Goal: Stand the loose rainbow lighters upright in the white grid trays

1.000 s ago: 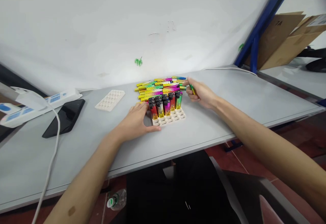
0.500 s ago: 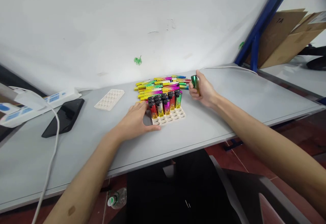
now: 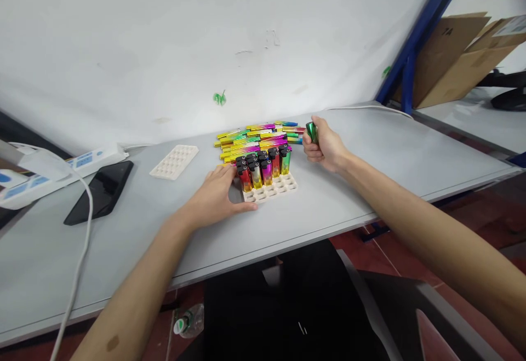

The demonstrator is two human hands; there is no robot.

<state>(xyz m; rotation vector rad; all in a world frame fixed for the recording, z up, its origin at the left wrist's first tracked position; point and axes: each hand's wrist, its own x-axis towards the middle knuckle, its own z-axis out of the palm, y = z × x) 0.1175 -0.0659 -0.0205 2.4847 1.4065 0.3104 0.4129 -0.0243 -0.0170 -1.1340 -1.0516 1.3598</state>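
Observation:
My left hand (image 3: 214, 198) grips the left end of a white tray with rows of holes (image 3: 283, 187), its thumb along the front edge and its fingers at the back left corner. Several lighters (image 3: 267, 173) with black tops and shiny coloured bodies stand upright in the tray's holes; the front holes show bare. To the right of the tray, my right hand (image 3: 326, 144) is closed around a shiny green lighter (image 3: 312, 132), held tilted above the table. Behind the tray lies a pile of shiny multicoloured lighters (image 3: 255, 141), near my right hand's fingers.
A second white tray (image 3: 174, 162) lies flat to the left. Further left are a black phone (image 3: 99, 192), a power strip (image 3: 88, 161) and a white cable (image 3: 84, 251). The wall (image 3: 164, 49) rises behind the table (image 3: 394, 158). Cardboard boxes (image 3: 464, 70) stand at the right.
The view has shifted slightly. The green lighter in my right hand has tilted a little; my left hand stays at the tray.

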